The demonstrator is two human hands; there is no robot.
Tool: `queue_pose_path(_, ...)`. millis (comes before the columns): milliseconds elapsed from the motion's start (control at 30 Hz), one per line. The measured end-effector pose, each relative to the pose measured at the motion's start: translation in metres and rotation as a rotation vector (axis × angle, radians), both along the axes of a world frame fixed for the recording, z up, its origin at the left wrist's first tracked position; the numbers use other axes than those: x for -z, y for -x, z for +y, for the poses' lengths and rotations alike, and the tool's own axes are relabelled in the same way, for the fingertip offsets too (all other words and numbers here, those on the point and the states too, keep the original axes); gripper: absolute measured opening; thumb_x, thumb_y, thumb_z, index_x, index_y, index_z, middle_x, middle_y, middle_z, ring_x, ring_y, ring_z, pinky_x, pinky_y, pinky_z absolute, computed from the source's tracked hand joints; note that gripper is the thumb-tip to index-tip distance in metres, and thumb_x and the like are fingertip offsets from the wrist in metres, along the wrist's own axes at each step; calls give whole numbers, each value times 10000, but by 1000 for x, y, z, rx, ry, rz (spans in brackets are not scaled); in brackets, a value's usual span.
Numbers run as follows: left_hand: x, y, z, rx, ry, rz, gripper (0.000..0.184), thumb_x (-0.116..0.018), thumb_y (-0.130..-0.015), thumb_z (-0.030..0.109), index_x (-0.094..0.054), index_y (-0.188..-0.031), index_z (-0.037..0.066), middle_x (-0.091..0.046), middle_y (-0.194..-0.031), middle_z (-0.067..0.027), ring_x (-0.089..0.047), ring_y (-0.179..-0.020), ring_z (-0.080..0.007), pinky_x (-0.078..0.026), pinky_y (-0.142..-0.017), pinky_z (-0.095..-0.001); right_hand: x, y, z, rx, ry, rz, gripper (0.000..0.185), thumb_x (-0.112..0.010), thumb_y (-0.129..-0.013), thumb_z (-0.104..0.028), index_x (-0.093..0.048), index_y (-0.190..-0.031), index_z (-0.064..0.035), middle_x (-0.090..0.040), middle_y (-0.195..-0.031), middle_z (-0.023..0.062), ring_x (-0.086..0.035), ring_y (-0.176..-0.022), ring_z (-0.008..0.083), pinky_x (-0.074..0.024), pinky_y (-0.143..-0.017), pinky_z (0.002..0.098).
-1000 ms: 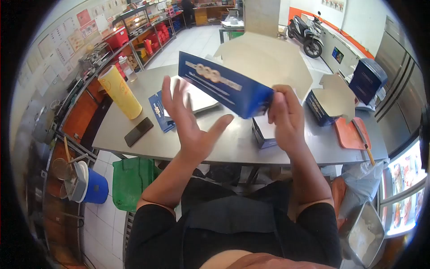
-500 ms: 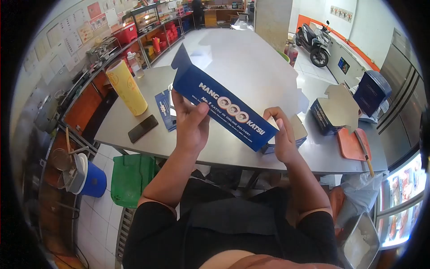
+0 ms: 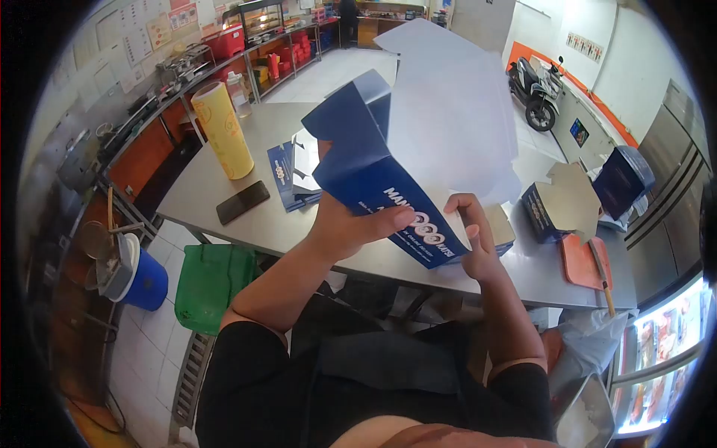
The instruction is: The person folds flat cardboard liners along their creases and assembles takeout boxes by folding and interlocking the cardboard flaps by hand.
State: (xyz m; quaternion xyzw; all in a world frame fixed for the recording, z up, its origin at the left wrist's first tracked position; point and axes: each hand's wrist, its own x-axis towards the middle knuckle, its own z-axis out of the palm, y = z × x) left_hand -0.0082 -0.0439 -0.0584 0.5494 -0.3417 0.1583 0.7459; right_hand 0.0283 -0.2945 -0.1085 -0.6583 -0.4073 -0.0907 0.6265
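Observation:
A partly folded blue and white carton is held up over the steel table, its blue printed side facing me and its large pale panel standing up behind. My left hand grips its lower left part, the thumb across the printed face and the other fingers hidden behind. At the right end of the printed side, my right hand holds the edge between thumb and fingers. Behind my right hand, another box is partly hidden. Flat blue cartons lie left of the held one.
A phone and a yellow roll are on the table's left. On the right are an open blue box, another blue box and an orange board with a knife. A green bin stands below.
Both hands now grip the carton, where my left was free of it at first. Its left end flaps have folded inward and the large pale panel has tilted more upright.

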Motion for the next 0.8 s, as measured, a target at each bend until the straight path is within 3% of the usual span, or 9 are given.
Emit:
queue_pose_path(67,-2,-7,8,-56,-98,-220,898,-950,-729,117,-394,-1433,77,-570,-1264,-126,-642,-1154,-213,-547,-967,-370,-13,2,-2,148,87,-10,649,-422,-1090,-611,-508,-1308,-5,-566,-1031,62,-518,-977,144,-408,-900,296)
queue_pose_path(200,-8,-5,-9,-832,-303,-737,903,-996,-621,286,-527,-1380,148,-306,-1477,-213,-473,-1368,-441,-506,-1060,-513,-41,10,-6,260,39,-247,673,-496,-1068,-564,-521,-1381,31,-630,-1114,116,-579,-1051,192,-430,-923,339)
queue_pose_path(267,6,-16,-16,-829,-339,-847,808,-986,-608,313,-620,-1317,191,-328,-1466,-219,-451,-1369,-493,-486,-1080,-549,-61,28,-1,100,14,-245,679,-585,-1028,-521,-539,-1393,49,-649,-1179,146,-602,-1122,235,-454,-966,404)
queue_pose_path(300,13,-13,-24,-826,-358,-721,668,-972,-611,307,-702,-1217,225,-328,-1470,-223,-459,-1359,-502,-486,-1095,-554,-68,39,7,29,-3,-207,649,-619,-1023,-481,-543,-1394,46,-648,-1190,148,-600,-1137,235,-454,-979,409)
queue_pose_path(367,20,-17,-32,-802,-325,-750,688,-970,-621,309,-688,-1242,221,-326,-1472,-227,-456,-1363,-511,-486,-1096,-556,-86,66,18,10,47,-70,445,-713,-1011,-265,-600,-1334,18,-676,-1162,137,-637,-1091,215,-485,-962,377)
queue_pose_path(467,19,-18,-28,-784,-336,-796,763,-967,-625,324,-638,-1300,187,-323,-1475,-232,-464,-1364,-531,-482,-1100,-570,-96,73,21,8,178,246,309,-733,-1000,-138,-635,-1257,4,-703,-1083,117,-673,-973,178,-507,-866,311)
queue_pose_path(500,16,-13,-25,-752,-359,-757,784,-966,-625,326,-623,-1314,179,-324,-1475,-233,-470,-1362,-533,-482,-1099,-573,-97,75,25,41,154,184,263,-715,-1024,-175,-640,-1194,13,-713,-998,119,-693,-869,188,-521,-800,296)
queue_pose_path(667,12,-5,-21,-635,-321,-758,866,-972,-605,318,-569,-1356,163,-346,-1463,-229,-494,-1356,-525,-490,-1100,-564,-81,62,14,62,272,-56,296,-714,-1018,-198,-626,-1196,22,-687,-1040,193,-677,-926,319,-521,-841,382)
queue_pose_path(800,12,3,-23,-713,-407,-743,772,-966,-621,295,-618,-1298,168,-363,-1462,-217,-485,-1371,-518,-486,-1113,-554,-76,59,12,78,280,-173,318,-723,-1003,-203,-619,-1199,24,-656,-1119,226,-632,-1019,391,-498,-894,434)
